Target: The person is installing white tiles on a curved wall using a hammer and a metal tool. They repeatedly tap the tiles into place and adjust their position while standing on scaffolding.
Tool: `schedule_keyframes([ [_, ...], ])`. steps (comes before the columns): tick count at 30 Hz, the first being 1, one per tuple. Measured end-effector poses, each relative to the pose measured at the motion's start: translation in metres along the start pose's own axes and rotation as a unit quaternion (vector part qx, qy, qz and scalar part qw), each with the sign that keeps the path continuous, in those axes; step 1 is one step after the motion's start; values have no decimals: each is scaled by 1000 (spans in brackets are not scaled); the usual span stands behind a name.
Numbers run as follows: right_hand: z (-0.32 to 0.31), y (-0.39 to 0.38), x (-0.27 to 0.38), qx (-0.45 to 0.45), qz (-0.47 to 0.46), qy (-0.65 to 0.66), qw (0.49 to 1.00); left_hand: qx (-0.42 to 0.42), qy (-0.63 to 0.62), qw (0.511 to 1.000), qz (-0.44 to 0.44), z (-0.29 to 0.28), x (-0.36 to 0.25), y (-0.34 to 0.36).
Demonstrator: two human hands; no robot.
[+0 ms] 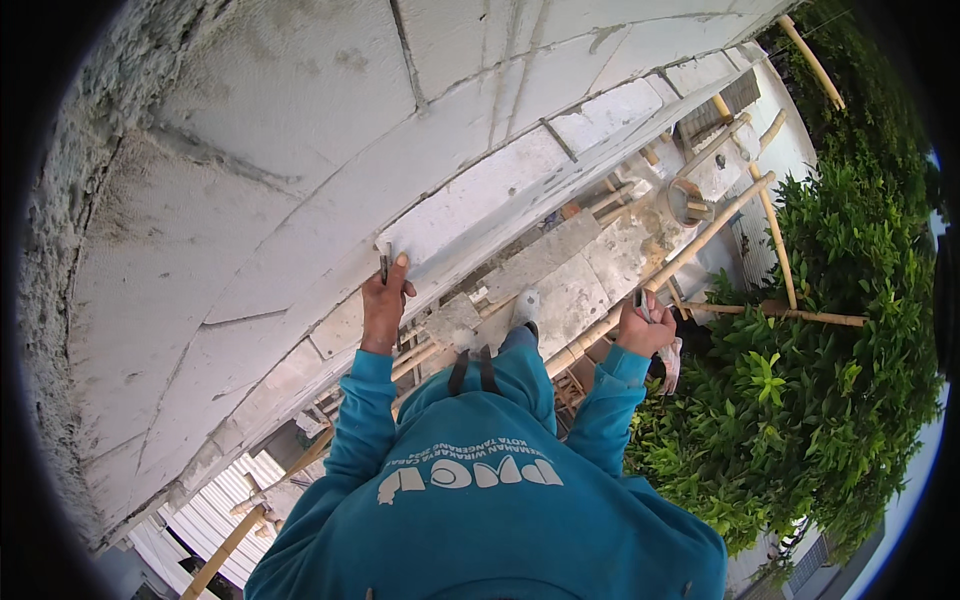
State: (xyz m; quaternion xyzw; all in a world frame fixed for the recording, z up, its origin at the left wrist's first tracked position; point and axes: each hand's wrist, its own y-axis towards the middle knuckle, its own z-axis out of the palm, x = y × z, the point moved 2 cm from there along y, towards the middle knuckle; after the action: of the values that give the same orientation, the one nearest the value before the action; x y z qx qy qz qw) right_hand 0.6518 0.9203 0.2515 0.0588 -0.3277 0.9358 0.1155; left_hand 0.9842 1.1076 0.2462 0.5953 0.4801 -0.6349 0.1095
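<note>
My left hand [383, 305] is closed at the edge of the pale block wall [290, 190], by the end of a white block [480, 190]. A small dark-grey strip [385, 263] shows at its fingertips; its kind is too small to tell. Beside the bamboo rail on the right, my right hand [645, 328] is closed around a thin silvery tool [643, 303], mostly hidden by the fingers. A crumpled pinkish-white piece [671, 365] hangs just below that hand, and I cannot tell whether it is held.
I stand on a narrow, mortar-stained plank platform [570, 290] between the wall and a bamboo rail [710, 232]. A round bucket [688, 202] stands farther along it. More bamboo poles [775, 240] cross at the right, against a leafy tree [780, 400]. Corrugated roofing [225, 510] lies below left.
</note>
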Motion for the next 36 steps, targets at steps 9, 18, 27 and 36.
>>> schedule_keyframes([
  [9, 38, -92, -152, 167, 473, -48, 864, 37, 33, 998, -25, 1, -8, 12],
  [18, 11, 8, -11, -16, -10, -13, 1000, 9, -1, 1000, -17, 1, -1, 4],
  [27, 29, -84, -154, 138, 464, -57, 873, 28, 17, 999, -17, 1, -15, 14],
  [36, 28, -16, -61, 7, 30, -18, 999, 6, 7, 1000, -22, 1, 2, 7],
])
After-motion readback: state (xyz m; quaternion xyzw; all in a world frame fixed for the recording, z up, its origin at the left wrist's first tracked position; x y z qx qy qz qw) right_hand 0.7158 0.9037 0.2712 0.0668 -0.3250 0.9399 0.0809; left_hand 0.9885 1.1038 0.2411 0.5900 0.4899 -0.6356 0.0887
